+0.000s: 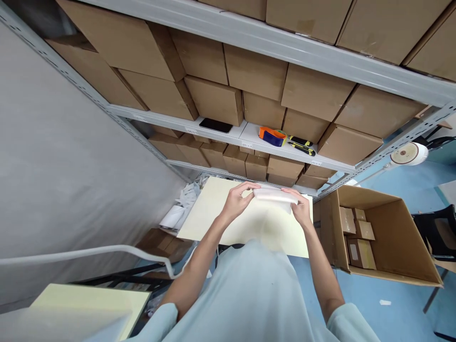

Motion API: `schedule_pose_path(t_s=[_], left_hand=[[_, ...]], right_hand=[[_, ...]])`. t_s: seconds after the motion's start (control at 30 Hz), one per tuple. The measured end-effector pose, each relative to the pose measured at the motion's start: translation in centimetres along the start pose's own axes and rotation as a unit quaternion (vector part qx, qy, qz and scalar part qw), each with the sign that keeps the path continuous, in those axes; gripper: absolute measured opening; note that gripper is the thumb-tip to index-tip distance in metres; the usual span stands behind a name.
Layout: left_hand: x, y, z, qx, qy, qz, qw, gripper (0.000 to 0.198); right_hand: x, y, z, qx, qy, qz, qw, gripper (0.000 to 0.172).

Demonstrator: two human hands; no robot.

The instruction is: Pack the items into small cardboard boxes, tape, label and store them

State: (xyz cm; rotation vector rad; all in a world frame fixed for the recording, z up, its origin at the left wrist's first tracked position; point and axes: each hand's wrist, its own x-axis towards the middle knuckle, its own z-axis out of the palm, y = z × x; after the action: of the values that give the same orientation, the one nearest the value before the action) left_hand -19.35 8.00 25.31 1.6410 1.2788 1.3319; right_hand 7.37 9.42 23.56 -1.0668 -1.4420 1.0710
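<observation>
A white, partly translucent wrapped item (273,194) is held level above the pale yellow tabletop (210,213). Its left end is pinched by my left hand (238,202), thumb below and fingers along the top. At the other end, my right hand (299,205) grips it with the fingertips over its upper edge. A thin loose flap hangs from the item near my right hand. What the wrapping contains cannot be made out.
Shelves of cardboard boxes (256,71) rise beyond the table. One shelf bears a black phone (215,125), an orange-blue tape dispenser (272,136) and yellow-black cutters (302,145). An open carton (402,237) with small boxes stands right; crumpled white paper (181,204) lies left.
</observation>
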Motion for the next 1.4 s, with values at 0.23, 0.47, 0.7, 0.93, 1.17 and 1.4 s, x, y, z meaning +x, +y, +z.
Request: schedule_pose_path(t_s=[0.23, 0.47, 0.7, 0.93, 1.17, 1.4], left_hand=[[-0.3, -0.6, 0.9, -0.026, -0.030, -0.058, 0.998, 0.041], [-0.4, -1.7, 0.4, -0.066, -0.045, -0.111, 0.991, 0.039], [-0.4, -2.0, 0.0, -0.118, -0.050, -0.117, 0.985, 0.049], [0.1, -1.8, 0.4, -0.103, -0.010, -0.129, 0.986, 0.045], [-0.2, -2.4, 0.5, -0.111, -0.019, -0.162, 0.980, 0.054], [-0.9, -2.9, -0.1, -0.116, -0.008, -0.172, 0.978, 0.060]], right_hand=[[0.0, 0.6, -0.3, 0.048, 0.038, 0.083, 0.995, 0.056], [-0.2, 0.1, -1.5, -0.009, -0.004, 0.086, 0.996, 0.037], [-0.5, -0.1, -2.4, 0.063, -0.085, 0.128, 0.986, 0.043], [-1.1, -0.2, -2.2, 0.153, -0.138, 0.172, 0.963, 0.040], [-0.6, 1.1, 0.0, 0.136, -0.038, 0.207, 0.968, 0.056], [-0.9, 2.4, 1.3, 0.133, -0.039, 0.226, 0.964, 0.059]])
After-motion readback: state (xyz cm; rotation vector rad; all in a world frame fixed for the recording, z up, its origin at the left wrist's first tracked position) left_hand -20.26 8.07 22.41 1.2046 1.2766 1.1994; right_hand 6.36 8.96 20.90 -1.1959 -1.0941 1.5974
